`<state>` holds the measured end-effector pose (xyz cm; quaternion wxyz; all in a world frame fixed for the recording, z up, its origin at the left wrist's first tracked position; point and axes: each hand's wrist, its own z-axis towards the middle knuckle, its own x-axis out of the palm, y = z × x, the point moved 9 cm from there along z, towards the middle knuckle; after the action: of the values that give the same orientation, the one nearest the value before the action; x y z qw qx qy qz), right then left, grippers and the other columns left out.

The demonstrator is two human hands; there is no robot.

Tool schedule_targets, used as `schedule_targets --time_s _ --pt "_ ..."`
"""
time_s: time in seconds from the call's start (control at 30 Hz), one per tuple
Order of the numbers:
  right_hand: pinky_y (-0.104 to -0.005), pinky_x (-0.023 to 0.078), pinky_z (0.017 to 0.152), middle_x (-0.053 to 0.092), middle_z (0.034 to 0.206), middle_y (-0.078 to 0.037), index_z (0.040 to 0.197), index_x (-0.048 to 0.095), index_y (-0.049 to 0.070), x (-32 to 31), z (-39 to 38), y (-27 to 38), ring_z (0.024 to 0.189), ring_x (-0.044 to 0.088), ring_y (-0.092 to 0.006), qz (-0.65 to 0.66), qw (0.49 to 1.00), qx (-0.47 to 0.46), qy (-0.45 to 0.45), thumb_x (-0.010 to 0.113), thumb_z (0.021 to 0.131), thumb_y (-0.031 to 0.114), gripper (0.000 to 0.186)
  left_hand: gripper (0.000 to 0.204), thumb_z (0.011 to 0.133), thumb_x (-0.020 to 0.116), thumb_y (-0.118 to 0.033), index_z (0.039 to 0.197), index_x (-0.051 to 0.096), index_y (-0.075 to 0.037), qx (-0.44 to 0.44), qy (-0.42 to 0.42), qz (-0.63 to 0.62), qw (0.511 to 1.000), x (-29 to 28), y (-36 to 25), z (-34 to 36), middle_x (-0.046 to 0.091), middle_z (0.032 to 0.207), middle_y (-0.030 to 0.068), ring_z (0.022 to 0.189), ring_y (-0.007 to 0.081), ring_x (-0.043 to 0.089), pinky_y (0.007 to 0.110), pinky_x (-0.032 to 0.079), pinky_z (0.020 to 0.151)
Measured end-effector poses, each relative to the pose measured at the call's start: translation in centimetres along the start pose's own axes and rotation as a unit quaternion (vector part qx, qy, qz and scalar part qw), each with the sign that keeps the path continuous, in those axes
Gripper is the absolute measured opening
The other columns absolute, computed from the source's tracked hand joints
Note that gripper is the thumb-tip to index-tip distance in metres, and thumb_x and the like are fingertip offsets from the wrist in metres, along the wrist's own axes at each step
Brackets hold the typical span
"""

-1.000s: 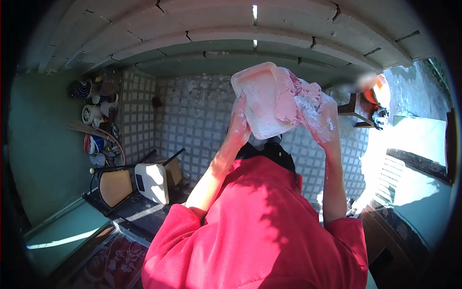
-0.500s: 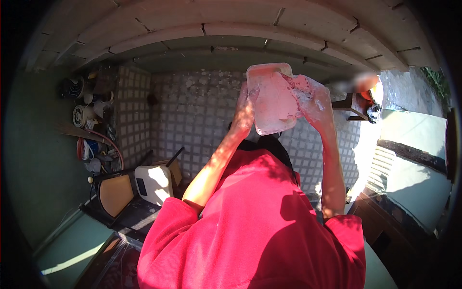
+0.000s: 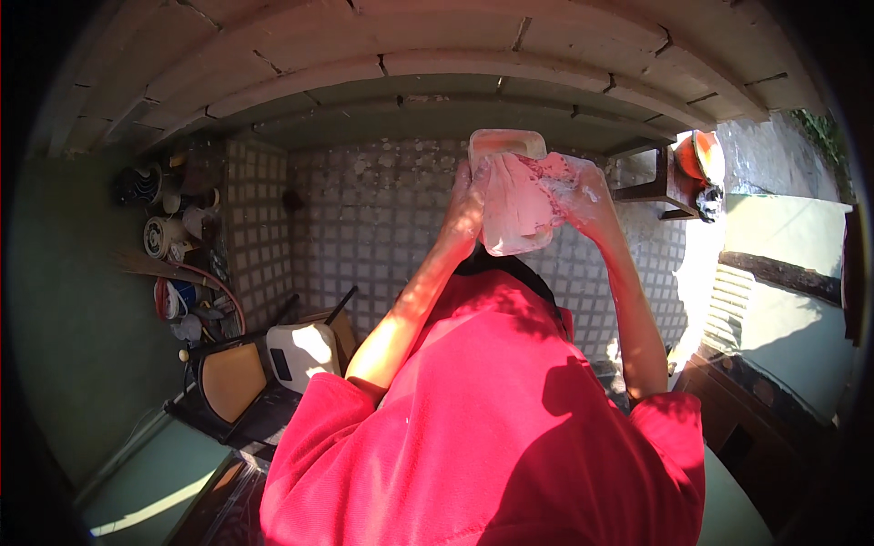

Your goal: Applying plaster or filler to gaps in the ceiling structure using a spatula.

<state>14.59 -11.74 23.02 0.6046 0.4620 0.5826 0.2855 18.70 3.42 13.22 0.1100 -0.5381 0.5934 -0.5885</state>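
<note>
A shallow rectangular tray (image 3: 506, 137), pale with rounded corners, is held out in front of me. Smooth pink paste (image 3: 515, 200) fills most of it, and its far end shows a bare strip of inside wall. My left hand (image 3: 467, 202) grips the tray's left side, fingers wrapped round the edge and partly hidden. At the right side is my right hand (image 3: 587, 198), closed and smeared with whitish paste. A ragged, paste-coated mass lies at its fingers over the tray; whether a tool is inside it I cannot make out.
A block wall (image 3: 437, 64) runs across the far side, above a checkered tile floor (image 3: 391, 218). Buckets (image 3: 164, 237) and a broom (image 3: 155, 265) stand at left, near a chair (image 3: 232, 382). At right, an orange basin (image 3: 699, 159) sits by a dark wooden bench (image 3: 665, 187).
The paste surface has shifted, leaving more of the tray's far end uncovered. Both hands stay at the tray's sides. My view has turned slightly, bringing the orange basin out more clearly.
</note>
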Motion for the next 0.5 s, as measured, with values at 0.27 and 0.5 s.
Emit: schedule_targets --time_s 0.27,0.5 --pt "-0.0309 0.05 0.067 0.068 0.077 -0.01 0.098 0.066 -0.002 -0.8 0.8 -2.6 0.073 0.054 -0.0067 0.084 0.996 0.021 0.018 0.068 0.082 0.017 0.026 0.053 0.101 0.046 -0.045 0.128 0.039 -0.001 -0.012 -0.083 0.011 0.996 1.4 0.0 1.0 0.052 0.123 0.0137 0.112 0.0189 0.054 0.034 0.047 0.093" --pt "-0.0249 0.05 0.058 0.064 0.084 0.003 0.099 0.067 -0.001 -2.8 2.3 -6.1 0.071 0.054 -0.0053 0.128 0.99 0.003 0.051 0.066 0.084 0.01 0.019 0.051 0.103 0.041 -0.044 0.13 0.038 -0.001 -0.016 -0.09 0.054 0.994 3.9 0.8 2.6 0.052 0.123 0.0136 0.111 0.0189 0.054 0.034 0.046 0.095"
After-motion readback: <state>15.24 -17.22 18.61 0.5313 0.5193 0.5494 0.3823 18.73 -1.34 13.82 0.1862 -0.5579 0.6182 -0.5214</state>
